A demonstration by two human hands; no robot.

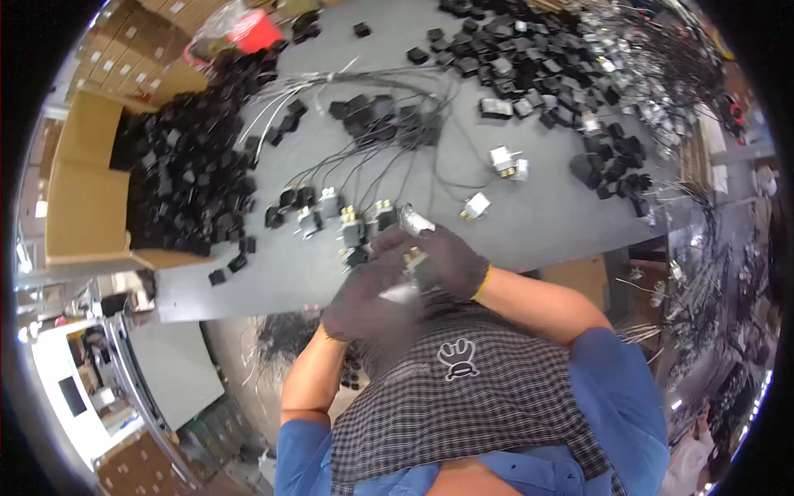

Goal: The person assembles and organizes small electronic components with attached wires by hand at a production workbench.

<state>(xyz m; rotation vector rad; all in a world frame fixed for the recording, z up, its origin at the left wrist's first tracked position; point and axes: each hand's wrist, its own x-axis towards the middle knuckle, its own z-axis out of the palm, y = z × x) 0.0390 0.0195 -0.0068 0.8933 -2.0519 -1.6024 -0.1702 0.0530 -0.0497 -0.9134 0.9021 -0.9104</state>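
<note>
In front of my chest, both gloved hands meet at the table's near edge. My left hand [364,299] is smeared by motion; its fingers look curled, and a blurred whitish piece [400,293] shows beside them. My right hand [452,261] is closed on a small plug part [413,259] with brass-coloured prongs, mostly covered by the fingers. A silvery-white piece [416,219] shows at the right hand's fingertips; whether it is held I cannot tell. Just beyond lie several dark plug units with prongs [351,227] on black cables. Whitish plug pieces [476,206] lie to the right.
Black housings [182,165] are heaped at the left beside an open cardboard box [87,178]. More black blocks [513,62] spread across the far right of the grey table [529,215]. Cable bundles [670,74] pile at the right edge. A red container [255,31] stands far left.
</note>
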